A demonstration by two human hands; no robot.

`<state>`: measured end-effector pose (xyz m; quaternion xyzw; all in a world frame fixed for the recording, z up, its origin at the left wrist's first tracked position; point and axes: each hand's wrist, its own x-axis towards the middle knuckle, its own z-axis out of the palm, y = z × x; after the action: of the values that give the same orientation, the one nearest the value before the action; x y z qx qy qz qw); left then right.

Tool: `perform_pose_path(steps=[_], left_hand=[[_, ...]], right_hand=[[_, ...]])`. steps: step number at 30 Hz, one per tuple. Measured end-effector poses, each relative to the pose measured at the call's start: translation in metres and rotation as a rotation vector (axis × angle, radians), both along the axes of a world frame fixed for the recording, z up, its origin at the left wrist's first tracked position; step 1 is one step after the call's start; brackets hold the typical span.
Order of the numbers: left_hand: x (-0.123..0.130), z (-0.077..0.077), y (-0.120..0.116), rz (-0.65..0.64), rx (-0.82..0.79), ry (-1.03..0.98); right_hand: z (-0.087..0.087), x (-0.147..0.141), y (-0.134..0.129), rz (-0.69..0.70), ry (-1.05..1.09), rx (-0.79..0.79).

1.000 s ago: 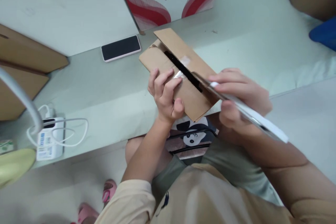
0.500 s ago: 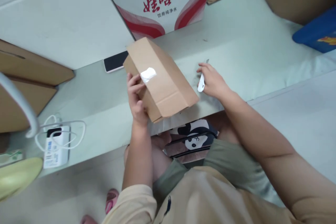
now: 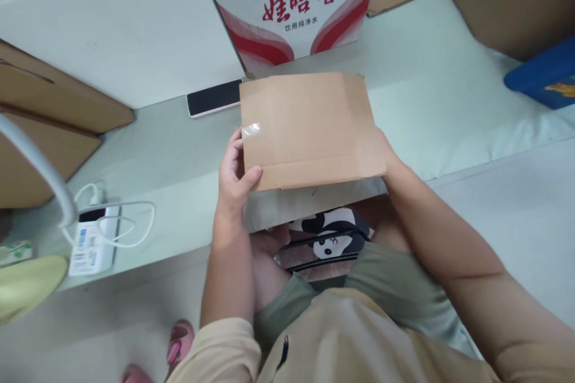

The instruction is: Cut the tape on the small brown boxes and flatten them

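A brown cardboard box [image 3: 309, 125] is held up over the table's near edge, its broad face towards me. A piece of clear, shiny tape [image 3: 251, 130] sticks to its left edge. My left hand [image 3: 236, 170] grips the lower left corner, thumb on the face and fingers round the side. At the right edge, my right hand [image 3: 383, 146] shows only near the wrist, and its fingers are hidden behind the cardboard. The white utility knife it held earlier is out of sight now.
A phone [image 3: 213, 99] lies left of the box, before a white carton with red lettering [image 3: 296, 12]. A white power bank [image 3: 94, 245] with a looped cable sits at left. Brown cartons [image 3: 45, 90] stand far left, and a blue container [image 3: 543, 72] at right.
The cardboard box has turned so its broad face fronts me. My right hand, which held a utility knife beside the box, has moved behind its right edge. My left hand keeps its grip.
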<state>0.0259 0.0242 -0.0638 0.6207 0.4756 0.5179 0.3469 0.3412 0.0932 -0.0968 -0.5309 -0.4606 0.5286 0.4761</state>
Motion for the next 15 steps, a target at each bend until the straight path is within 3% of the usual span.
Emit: perform_pose_path(steps=[4, 10, 12, 15], left_hand=[[0.006, 0.005, -0.001, 0.092, -0.199, -0.272], [0.0, 0.004, 0.004, 0.318, -0.209, -0.449], [0.002, 0.005, 0.003, 0.258, -0.208, -0.499], [0.008, 0.005, 0.0, 0.119, -0.173, -0.529]], right_hand=[[0.016, 0.007, -0.009, 0.084, -0.027, -0.019], [0.027, 0.008, -0.04, 0.307, -0.236, 0.315], [0.025, 0.003, -0.043, 0.291, -0.234, 0.349], [0.024, -0.005, -0.044, 0.154, -0.202, 0.335]])
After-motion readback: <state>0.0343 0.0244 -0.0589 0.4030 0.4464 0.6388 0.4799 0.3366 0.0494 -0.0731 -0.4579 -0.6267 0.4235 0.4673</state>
